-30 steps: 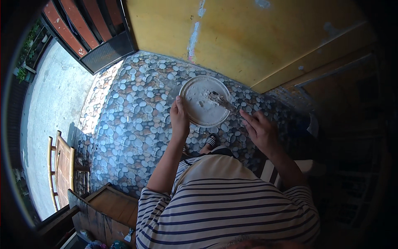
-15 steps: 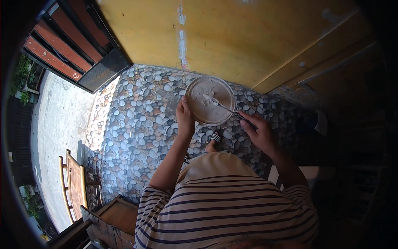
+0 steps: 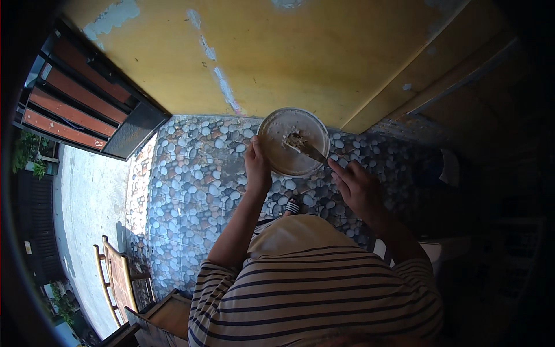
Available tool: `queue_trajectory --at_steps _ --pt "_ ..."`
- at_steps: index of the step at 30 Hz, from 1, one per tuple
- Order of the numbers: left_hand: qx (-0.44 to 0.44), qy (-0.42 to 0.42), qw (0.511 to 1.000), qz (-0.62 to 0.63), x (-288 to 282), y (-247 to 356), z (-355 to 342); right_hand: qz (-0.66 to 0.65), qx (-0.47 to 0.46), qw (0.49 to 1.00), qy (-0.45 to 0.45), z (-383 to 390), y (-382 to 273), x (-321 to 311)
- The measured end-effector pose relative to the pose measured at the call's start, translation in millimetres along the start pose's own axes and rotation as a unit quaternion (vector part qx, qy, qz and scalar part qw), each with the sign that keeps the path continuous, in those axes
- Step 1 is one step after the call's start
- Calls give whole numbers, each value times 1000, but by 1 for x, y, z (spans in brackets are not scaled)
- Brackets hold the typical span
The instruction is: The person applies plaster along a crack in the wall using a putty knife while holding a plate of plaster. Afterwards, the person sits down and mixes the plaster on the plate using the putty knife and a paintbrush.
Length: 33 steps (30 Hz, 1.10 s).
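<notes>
My left hand grips the left edge of a round, shallow lid with a raised rim, held out at the foot of the wall. A greyish film coats its inside, and a lumpy pale paste sits near its middle. In my right hand is a putty knife, its handle mostly covered by my fingers. The blade reaches over the lid's right rim, and its tip is in the paste. Its broad face shows now.
Ahead stands a yellow wall with whitish patches. A red and black gate is at far left. Pebble-patterned floor lies below. A bamboo seat and a wooden box stand at lower left.
The putty knife has turned from edge-on to broad face, with paste gathered at its tip. The lid stays in my left hand. My view has shifted, moving the wall patches left.
</notes>
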State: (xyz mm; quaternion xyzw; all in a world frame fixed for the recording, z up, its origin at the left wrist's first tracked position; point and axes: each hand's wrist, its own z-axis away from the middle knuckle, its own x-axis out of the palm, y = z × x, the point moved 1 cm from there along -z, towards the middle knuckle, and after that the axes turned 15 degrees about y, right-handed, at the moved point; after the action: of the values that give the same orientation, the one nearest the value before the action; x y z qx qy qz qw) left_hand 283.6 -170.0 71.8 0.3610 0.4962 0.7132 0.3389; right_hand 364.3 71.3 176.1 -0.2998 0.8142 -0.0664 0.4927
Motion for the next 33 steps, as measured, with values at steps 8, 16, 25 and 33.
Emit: queue_trajectory --at_steps 8,16,25,33 --pt "-4 -73 997 -19 71 -2 -8 97 -54 994 -5 -10 68 -27" --pt "19 -128 986 -105 133 -10 -43 14 117 992 -43 -64 109 -64" --pt "-14 -174 981 -84 206 2 -98 141 62 987 -45 -132 123 -44" --pt "-31 -183 982 -23 234 -1 -148 -48 194 980 16 -180 162 -30"
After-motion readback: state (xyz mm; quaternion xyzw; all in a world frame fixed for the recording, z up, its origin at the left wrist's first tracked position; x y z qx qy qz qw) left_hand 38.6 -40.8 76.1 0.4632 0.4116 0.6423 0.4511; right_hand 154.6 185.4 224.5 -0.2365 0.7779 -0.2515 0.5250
